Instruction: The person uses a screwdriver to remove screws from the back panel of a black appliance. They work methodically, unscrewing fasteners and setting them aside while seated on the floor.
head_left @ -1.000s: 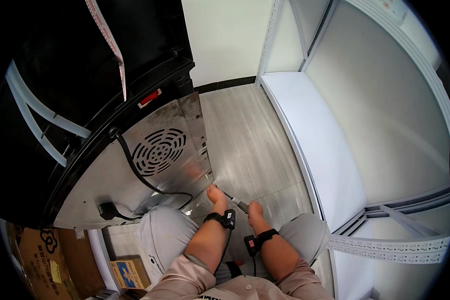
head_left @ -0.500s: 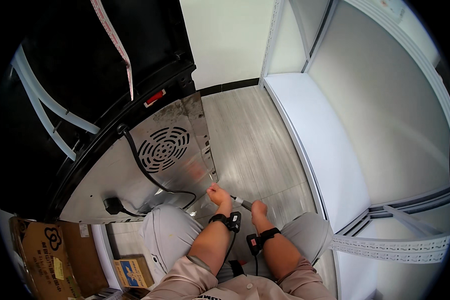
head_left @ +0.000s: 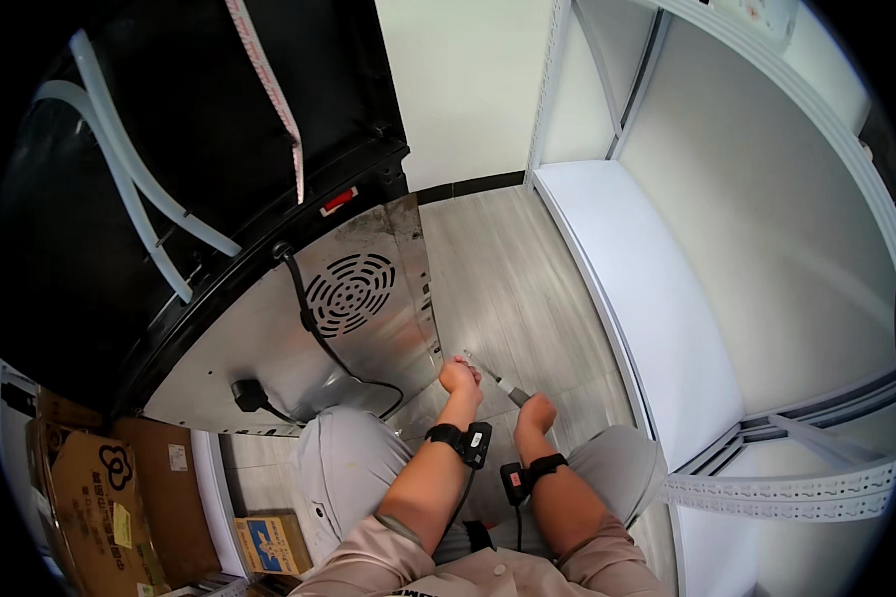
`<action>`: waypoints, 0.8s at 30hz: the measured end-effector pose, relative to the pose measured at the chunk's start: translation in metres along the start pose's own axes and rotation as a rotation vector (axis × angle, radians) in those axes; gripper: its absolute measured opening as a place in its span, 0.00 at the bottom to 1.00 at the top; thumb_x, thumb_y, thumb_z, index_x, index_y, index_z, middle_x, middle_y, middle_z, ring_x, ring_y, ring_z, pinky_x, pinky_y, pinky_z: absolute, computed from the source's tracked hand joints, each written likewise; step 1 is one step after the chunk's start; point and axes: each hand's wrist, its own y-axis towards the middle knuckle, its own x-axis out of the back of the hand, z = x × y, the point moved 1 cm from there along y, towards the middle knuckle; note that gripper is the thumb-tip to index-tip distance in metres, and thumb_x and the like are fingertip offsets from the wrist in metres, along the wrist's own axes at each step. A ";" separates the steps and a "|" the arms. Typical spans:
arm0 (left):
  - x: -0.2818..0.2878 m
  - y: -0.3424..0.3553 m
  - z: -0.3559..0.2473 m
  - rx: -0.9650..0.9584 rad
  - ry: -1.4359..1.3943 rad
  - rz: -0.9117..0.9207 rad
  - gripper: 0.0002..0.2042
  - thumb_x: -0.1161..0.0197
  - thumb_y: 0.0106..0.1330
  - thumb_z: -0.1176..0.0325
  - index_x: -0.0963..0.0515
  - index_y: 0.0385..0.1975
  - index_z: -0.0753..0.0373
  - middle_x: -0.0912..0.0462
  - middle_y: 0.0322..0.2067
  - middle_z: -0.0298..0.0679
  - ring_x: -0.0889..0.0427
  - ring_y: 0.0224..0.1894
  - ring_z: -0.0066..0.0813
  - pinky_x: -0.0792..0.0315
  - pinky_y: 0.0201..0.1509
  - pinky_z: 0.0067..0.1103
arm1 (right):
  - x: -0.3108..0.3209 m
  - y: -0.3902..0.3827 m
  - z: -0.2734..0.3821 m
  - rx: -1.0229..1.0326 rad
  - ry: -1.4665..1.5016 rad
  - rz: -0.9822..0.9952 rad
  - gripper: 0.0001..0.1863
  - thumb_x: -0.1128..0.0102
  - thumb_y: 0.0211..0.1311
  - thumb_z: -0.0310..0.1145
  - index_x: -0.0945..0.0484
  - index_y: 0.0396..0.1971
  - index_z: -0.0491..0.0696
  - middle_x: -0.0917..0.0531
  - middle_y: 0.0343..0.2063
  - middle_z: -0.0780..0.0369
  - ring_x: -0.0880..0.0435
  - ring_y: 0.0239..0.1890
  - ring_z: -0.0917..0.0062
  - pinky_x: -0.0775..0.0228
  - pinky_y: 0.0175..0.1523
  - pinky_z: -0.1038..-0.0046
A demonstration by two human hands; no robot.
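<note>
My right hand [head_left: 536, 411] is closed around the grey handle of a screwdriver [head_left: 514, 393]. Its thin shaft points up and left, its tip close to my left hand [head_left: 459, 378]. The fingers of that hand are curled together beside the lower corner of a bare metal panel [head_left: 269, 348]; whatever they may hold is hidden. The panel has a round vent of curved slots [head_left: 350, 296] and belongs to the underside of a large black appliance [head_left: 219, 109]. From it hangs a black power cord [head_left: 319, 338], with a plug [head_left: 248, 395] resting against the metal.
White shelving [head_left: 657, 289] curves along the right side. Cardboard boxes [head_left: 95, 517] stand at the lower left, near a small yellow and blue box [head_left: 271, 544]. Pale tubes [head_left: 129, 169] and a red-and-white strip [head_left: 269, 90] lie along the black appliance. My knees flank both hands above the grey wood-pattern floor [head_left: 518, 289].
The view has shifted, so the appliance and boxes sit further right. Both hands have moved slightly right in the picture, and the screwdriver's shaft now shows more clearly beside my left fingers.
</note>
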 end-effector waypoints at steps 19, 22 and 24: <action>-0.045 -0.205 -0.125 0.305 0.133 0.498 0.15 0.45 0.61 0.58 0.36 0.15 0.55 0.30 0.19 0.34 0.34 0.21 0.26 0.42 0.21 0.21 | 0.157 -0.143 0.127 0.474 1.003 0.505 0.06 0.52 0.72 0.34 0.28 0.37 0.48 0.32 0.23 0.69 0.40 0.17 0.89 0.50 0.20 0.83; -0.017 -0.220 -0.145 0.358 0.132 0.578 0.16 0.46 0.64 0.57 0.38 0.15 0.53 0.33 0.18 0.32 0.36 0.20 0.25 0.45 0.20 0.21 | 0.163 -0.154 0.128 0.539 0.937 0.630 0.07 0.51 0.73 0.34 0.27 0.39 0.47 0.33 0.21 0.71 0.41 0.16 0.90 0.51 0.20 0.83; 0.002 -0.230 -0.158 0.366 0.110 0.615 0.16 0.46 0.64 0.58 0.39 0.15 0.53 0.35 0.17 0.30 0.38 0.19 0.24 0.46 0.19 0.21 | 0.166 -0.164 0.132 0.616 0.895 0.668 0.09 0.51 0.73 0.35 0.26 0.39 0.45 0.34 0.19 0.71 0.42 0.16 0.90 0.51 0.21 0.83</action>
